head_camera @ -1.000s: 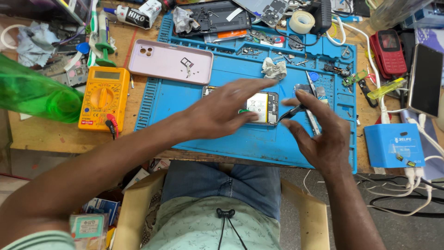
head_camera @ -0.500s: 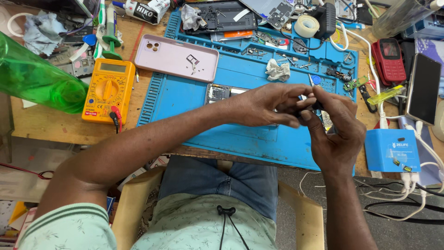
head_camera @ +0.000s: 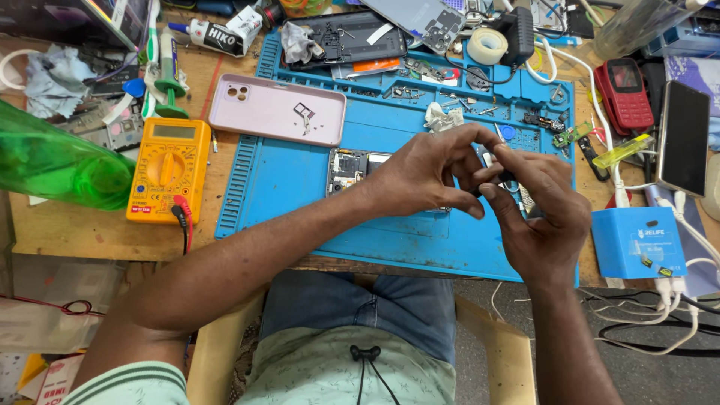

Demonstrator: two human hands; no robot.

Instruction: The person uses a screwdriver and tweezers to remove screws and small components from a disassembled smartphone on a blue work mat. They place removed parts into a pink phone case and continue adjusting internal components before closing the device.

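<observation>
Fingertips of our left hand (head_camera: 431, 176) and right hand (head_camera: 540, 214) are pinching together on a small dark part (head_camera: 504, 177) above the opened phone (head_camera: 352, 166) on the blue mat (head_camera: 300, 187)

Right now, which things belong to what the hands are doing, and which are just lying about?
In use: left hand, right hand, small dark part pinched between them, opened phone, blue mat.
Lying about: yellow multimeter, pink phone back, green bottle, tape roll, red phone.
</observation>
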